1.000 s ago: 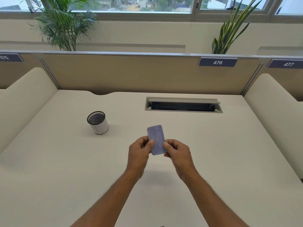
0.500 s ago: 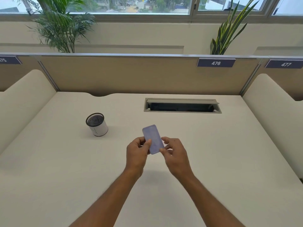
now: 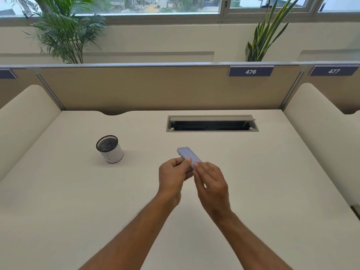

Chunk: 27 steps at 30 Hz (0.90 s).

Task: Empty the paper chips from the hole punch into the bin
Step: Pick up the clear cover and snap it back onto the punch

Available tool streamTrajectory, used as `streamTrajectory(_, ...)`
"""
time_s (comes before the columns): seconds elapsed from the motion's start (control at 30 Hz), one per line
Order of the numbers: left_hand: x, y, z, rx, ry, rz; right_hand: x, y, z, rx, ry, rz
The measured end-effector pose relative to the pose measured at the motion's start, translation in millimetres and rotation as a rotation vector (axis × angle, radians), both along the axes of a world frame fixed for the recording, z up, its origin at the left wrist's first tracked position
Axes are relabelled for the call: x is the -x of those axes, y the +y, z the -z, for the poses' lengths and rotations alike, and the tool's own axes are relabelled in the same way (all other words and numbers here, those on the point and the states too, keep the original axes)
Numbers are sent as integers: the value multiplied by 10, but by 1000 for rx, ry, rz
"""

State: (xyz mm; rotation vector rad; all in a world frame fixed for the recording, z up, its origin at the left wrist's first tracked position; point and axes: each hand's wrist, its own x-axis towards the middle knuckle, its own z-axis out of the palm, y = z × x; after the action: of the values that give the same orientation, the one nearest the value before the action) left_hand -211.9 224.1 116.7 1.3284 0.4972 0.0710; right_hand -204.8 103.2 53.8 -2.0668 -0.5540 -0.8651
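A small flat lilac hole punch is held above the middle of the white desk, tilted with its far end pointing up and left. My left hand grips its near end from the left. The fingertips of my right hand touch that same end from the right and cover it. The bin is a small white cylinder with a black mesh rim, standing on the desk about a hand's width to the left of my hands. No paper chips are visible.
An open cable slot is set into the desk behind my hands. Beige partition walls close the back and both sides. Two potted plants stand beyond the partition, under the window.
The hole punch has tilted further left and flatter in my hands. My right hand has slid up over its near end. My left hand keeps its grip.
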Motion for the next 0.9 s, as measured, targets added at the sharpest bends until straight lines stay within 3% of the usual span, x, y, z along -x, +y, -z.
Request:
streamTrajectory(0.1,-58,-88,-112,-41,-51,5,8,-75,-96,-375,351,73)
streamTrajectory(0.2,-152,-185,-135,-222,-136,-140,-18,-160,-167,-705,676,96)
streamTrajectory(0.3,-253,-282,-51,-297,-58,-209,-99,-301,-202,-1112,904,84)
streamTrajectory(0.4,-336,-410,149,-165,113,22,-187,-460,-223,-1390,1066,40)
streamTrajectory(0.5,-404,-595,263,-74,99,221,-274,-588,-211,-1543,1135,-22)
streamTrajectory(0.6,-598,-802,293,-61,72,226,-389,-758,-158,-1509,1162,-30)
streamTrajectory(0.8,-1074,-1127,450,-115,115,209,-725,-1206,-76,-919,1046,177)
streamTrajectory(0.9,-1282,-1342,544,-131,141,227,-950,-1408,-97,-672,1003,180)
